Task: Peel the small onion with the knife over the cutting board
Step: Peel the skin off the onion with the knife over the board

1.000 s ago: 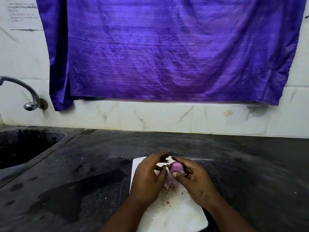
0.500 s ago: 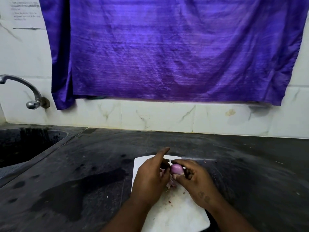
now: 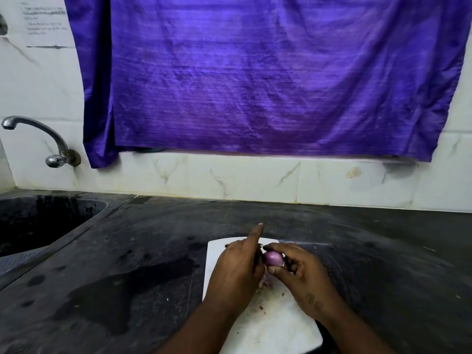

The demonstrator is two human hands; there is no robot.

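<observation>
A small purple onion (image 3: 273, 258) is pinched between the thumb and forefinger of my right hand (image 3: 305, 279), a little above the far half of the white cutting board (image 3: 277, 328). My left hand (image 3: 236, 273) presses against the onion's left side, with its index finger pointing away from me. A dark sliver of the knife (image 3: 258, 256) shows between the left hand and the onion; the remainder of it is hidden. Pale peel scraps (image 3: 264, 284) lie on the board under the hands.
The board lies on a dark, wet stone counter (image 3: 127, 290). A sink (image 3: 38, 223) with a metal tap (image 3: 55, 146) is at the left. A purple cloth (image 3: 255, 77) hangs on the tiled wall behind.
My left index finger has lifted off the onion and straightened to point away. Both hands stay over the board with the onion between them.
</observation>
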